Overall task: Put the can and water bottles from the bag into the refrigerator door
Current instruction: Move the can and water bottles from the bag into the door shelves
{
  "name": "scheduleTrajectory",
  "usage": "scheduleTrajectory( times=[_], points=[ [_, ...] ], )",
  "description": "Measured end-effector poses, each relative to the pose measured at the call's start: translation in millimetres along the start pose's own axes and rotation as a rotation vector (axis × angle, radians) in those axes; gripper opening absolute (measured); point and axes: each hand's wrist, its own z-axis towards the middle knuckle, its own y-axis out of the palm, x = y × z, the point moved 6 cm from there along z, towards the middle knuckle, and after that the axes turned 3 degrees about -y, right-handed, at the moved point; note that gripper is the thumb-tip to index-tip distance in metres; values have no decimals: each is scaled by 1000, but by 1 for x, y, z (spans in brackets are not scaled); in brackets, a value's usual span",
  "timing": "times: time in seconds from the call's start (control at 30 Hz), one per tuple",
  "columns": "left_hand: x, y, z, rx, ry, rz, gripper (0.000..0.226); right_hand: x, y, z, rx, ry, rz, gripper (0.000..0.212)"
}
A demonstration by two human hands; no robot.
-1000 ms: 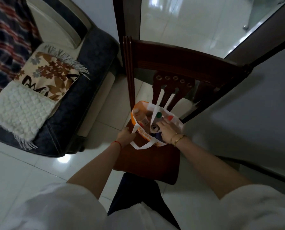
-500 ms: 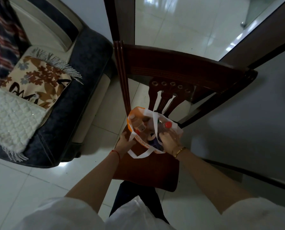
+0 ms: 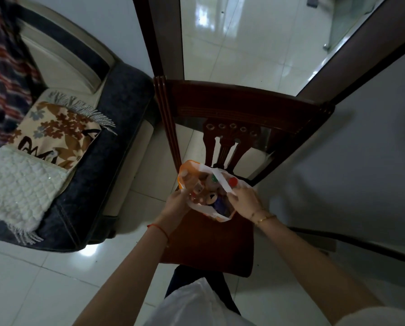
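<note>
Left hand [image 3: 176,203] grips bag [image 3: 188,166] rim; right hand [image 3: 243,201] apparently pinches strap [image 3: 223,181].

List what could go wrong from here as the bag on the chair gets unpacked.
1. The soft bag stands on the chair, with the left hand gripping its rim and the right hand pinching its strap. If released, it might slump and spill.
2. The strap crosses the opening beside the red cap and green cap, so a bottle could snag on it coming out.
</note>
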Motion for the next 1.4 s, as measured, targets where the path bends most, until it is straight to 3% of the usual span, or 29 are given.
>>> scheduleTrajectory(
  times=[0.13,0.3,0.53,0.87,1.2,1.33,1.4],
  points=[
    [-1,10,-23,82,-7,33,30,1,-25,-11,-9,158,247,34],
    [-1,43,-47,111,62,177,25,23,-42,-31,60,300,355,33],
    [27,47,-68,127,171,384,28,39,-55,-100,211,392,639,33],
    [48,103,-148,-67,312,482,33,55,-56,-212,499,493,941,35],
    [43,165,-222,-277,299,551,56,69,-56,-294,664,587,848,35],
    [38,201,-245,-395,298,565,30,80,-55,-333,729,652,849,39],
    [32,220,-255,-449,276,572,29,89,-53,-351,770,689,868,40]
  ],
)
